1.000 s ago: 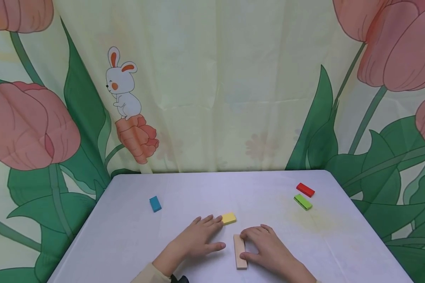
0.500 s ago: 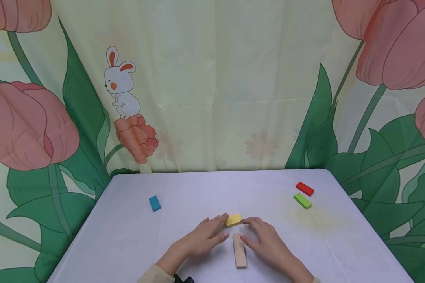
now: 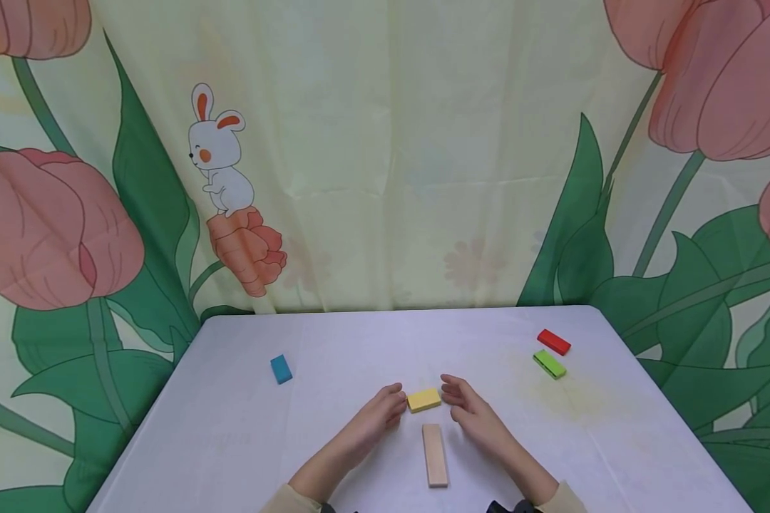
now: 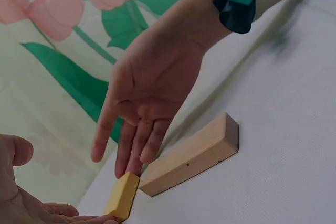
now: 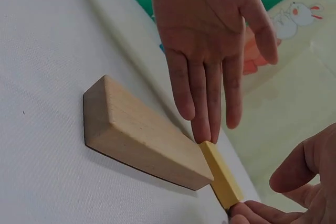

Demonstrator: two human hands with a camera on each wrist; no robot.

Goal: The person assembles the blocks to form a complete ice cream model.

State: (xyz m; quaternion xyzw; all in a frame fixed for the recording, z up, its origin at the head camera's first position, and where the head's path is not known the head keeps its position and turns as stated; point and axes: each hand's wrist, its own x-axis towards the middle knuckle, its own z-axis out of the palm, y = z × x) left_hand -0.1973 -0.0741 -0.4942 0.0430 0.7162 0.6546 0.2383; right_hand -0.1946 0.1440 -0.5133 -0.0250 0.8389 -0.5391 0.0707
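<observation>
A yellow block (image 3: pixel 424 400) lies flat on the table, its long side running roughly crosswise. My left hand (image 3: pixel 371 422) stands on edge at its left end, with palm turned inward and fingers extended. At the block's right end is my right hand (image 3: pixel 478 420), also with its palm inward. In both wrist views, fingertips of each hand meet or nearly meet the ends of the yellow block (image 4: pixel 123 196); contact is hard to tell exactly. A plain wooden block (image 3: pixel 435 456) lies lengthwise nearer me, between my forearms, touched by neither hand.
On a white-covered table (image 3: pixel 231 434), a blue block (image 3: pixel 281 369) lies at the left. Toward the back right are a red block (image 3: pixel 554 342) and a green block (image 3: pixel 549 364). Behind the table hangs a curtain (image 3: pixel 385 157) printed with tulips and a rabbit.
My right hand has left the wooden block and moved forward to the yellow block's right end. The yellow block has shifted slightly right. Both hands have turned their palms inward.
</observation>
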